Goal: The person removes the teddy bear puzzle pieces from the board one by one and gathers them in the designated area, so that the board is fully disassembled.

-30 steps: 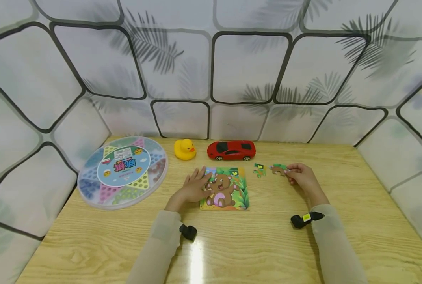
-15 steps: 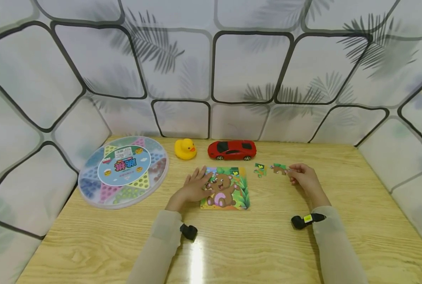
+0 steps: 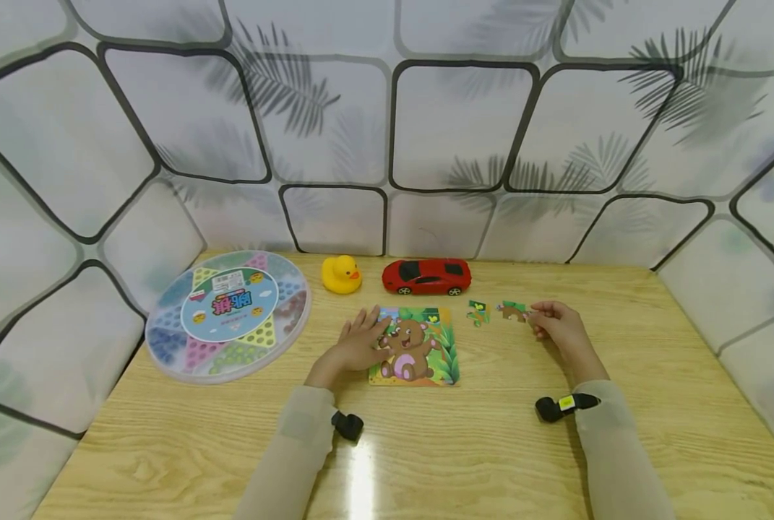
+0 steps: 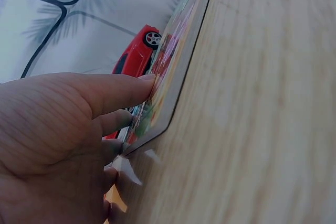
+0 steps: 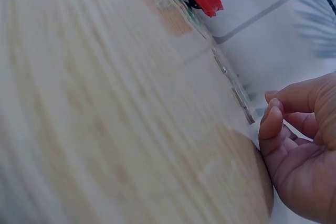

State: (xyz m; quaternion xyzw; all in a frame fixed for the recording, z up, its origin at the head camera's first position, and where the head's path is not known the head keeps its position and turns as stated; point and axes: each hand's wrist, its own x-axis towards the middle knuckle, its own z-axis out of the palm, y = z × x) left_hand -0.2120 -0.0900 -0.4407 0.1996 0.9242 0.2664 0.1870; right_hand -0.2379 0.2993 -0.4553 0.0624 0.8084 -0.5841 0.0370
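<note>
Bear Jigsaw Between a Spread Left Hand and a Gathered Right Hand

Well left of the bear jigsaw (image 3: pixel 415 354), a round Chinese checkers board (image 3: pixel 228 315) lies flat, presumably out of the hands' way. The yellow rubber duck (image 3: pixel 342 275) sits behind and left of the jigsaw, perhaps for the same reason. The left hand (image 3: pixel 354 350) rests across the jigsaw's left edge, digits apart and extended; this spread probably steadies the panel without gripping it. The jigsaw lies flat on the wooden table (image 3: pixel 458 455), its picture upright to the person. Directly behind it stands the red toy sports car (image 3: pixel 427 277). Just right of the jigsaw lies a small green piece (image 3: pixel 478 312); farther right, a brown-and-green piece (image 3: pixel 512 312), likely spaced for easy handling. Farthest right, the right hand (image 3: pixel 558 328) has thumb and forefinger tips together beside that piece; whether they clamp its end cannot be told.
</note>
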